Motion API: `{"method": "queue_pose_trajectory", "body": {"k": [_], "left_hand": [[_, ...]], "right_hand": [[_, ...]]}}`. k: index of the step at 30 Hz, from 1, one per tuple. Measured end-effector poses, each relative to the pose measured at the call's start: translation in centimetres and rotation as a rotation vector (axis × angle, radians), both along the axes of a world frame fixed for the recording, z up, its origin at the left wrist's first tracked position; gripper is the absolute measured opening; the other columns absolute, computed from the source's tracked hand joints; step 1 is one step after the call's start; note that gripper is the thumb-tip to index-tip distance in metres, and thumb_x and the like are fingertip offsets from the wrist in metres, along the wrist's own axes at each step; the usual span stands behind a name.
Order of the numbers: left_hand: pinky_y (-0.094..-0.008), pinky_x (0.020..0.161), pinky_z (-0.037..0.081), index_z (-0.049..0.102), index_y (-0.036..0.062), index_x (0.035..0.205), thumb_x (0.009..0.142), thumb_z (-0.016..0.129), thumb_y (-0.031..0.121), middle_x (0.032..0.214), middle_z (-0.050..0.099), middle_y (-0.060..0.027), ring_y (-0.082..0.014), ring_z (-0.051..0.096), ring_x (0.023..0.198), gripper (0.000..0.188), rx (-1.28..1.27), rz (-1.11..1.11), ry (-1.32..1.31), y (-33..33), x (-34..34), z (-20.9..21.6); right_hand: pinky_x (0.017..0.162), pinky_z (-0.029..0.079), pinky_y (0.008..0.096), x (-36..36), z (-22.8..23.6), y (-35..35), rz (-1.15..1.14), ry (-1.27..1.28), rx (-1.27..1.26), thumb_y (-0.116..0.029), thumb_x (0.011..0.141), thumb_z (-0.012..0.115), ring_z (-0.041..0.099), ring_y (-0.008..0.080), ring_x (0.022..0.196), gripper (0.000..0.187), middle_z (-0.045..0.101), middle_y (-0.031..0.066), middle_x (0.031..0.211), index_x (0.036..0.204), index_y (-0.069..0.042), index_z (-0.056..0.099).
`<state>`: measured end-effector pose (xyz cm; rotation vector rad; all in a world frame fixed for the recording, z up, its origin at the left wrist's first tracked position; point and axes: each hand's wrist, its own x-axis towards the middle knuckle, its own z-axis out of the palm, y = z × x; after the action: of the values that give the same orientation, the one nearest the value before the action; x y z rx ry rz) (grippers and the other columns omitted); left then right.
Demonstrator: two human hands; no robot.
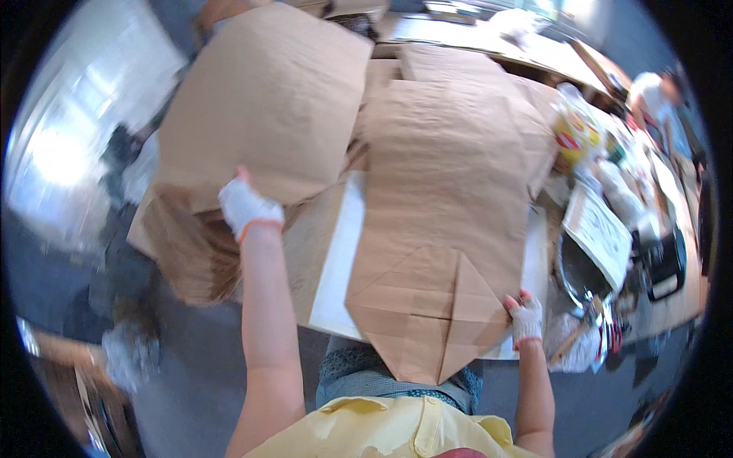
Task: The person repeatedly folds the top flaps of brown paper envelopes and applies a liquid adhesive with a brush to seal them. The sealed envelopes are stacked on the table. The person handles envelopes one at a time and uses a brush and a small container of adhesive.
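My left hand (250, 209), in a white fingerless glove with an orange cuff, grips the near edge of a large brown paper sack (263, 107) on the left. Its thumb lies on top of the paper; the other fingers are hidden. Under that sack, creased brown paper layers (195, 244) bulge over the table's left side. In front of me another brown paper sack (447, 175) lies flat, its near end folded into a pointed diamond shape that overhangs the table edge. My gloved right hand (525, 314), fingers curled, is closed at this sack's right corner.
A white board (340, 252) lies beneath the middle sack. To the right are a dark metal bowl (576, 267), a white lid-like panel (599, 229), a brush (576, 336), plastic bags (576, 137) and a black-framed object (663, 263). Another person (657, 103) is at the far right.
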<state>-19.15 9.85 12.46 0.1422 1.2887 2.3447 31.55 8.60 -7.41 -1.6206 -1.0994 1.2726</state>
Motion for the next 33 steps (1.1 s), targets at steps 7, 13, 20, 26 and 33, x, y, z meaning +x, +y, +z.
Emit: {"method": "queue_pose_trajectory", "body": {"k": [7,13,20,26,33], "left_hand": [[-0.0398,0.117,0.029,0.023,-0.0010,0.152,0.105,0.046,0.033,0.149,0.036,-0.0224,-0.0322,0.039,0.137,0.062,0.116,0.112,0.173,-3.3,-0.1,-7.6],[-0.0423,0.117,0.026,0.039,0.0028,0.147,0.100,0.051,0.019,0.145,0.045,-0.0149,-0.0282,0.038,0.138,0.051,-0.617,-0.462,1.072,-12.8,13.9,-18.3],[-0.0450,0.113,0.031,0.048,0.0048,0.141,0.096,0.055,0.018,0.147,0.043,-0.0154,-0.0330,0.040,0.135,0.048,-0.667,-0.419,1.067,-1.9,16.8,-18.9],[-0.0466,0.116,0.029,0.048,0.0029,0.142,0.094,0.058,0.024,0.152,0.038,-0.0156,-0.0380,0.034,0.138,0.054,-0.963,-0.329,1.710,-2.9,17.8,-19.4],[-0.0494,0.108,0.035,0.048,0.0024,0.140,0.090,0.063,0.023,0.143,0.042,-0.0179,-0.0407,0.041,0.128,0.057,-0.960,-0.607,1.682,-9.8,17.4,-16.6]], "right_hand": [[0.066,0.043,0.0220,0.6,-1.8,-2.7,-0.180,-0.066,0.131,-0.016,0.094,0.067,0.054,0.0063,0.072,0.015,0.061,-0.0027,0.081,0.104,-0.005,0.066],[0.109,0.036,0.0342,-1.5,-1.5,-4.5,-0.173,0.125,0.460,-0.009,0.093,0.058,0.045,0.0216,0.131,0.049,0.047,0.0110,0.145,0.141,-0.004,0.050],[0.109,0.037,0.0403,-4.7,0.4,5.8,-0.030,-0.357,0.556,-0.013,0.089,0.059,0.047,0.0284,0.129,0.028,0.054,0.0106,0.135,0.115,-0.009,0.069],[0.111,0.036,0.0463,-5.6,2.4,6.2,0.202,-0.955,0.623,-0.026,0.085,0.068,0.043,0.0370,0.130,0.042,0.055,0.0115,0.133,0.124,-0.012,0.064],[0.104,0.040,0.0466,-3.6,5.0,-1.0,0.460,-1.029,0.593,-0.027,0.081,0.075,0.050,0.0358,0.120,0.047,0.058,0.0107,0.123,0.124,-0.013,0.062]]}}
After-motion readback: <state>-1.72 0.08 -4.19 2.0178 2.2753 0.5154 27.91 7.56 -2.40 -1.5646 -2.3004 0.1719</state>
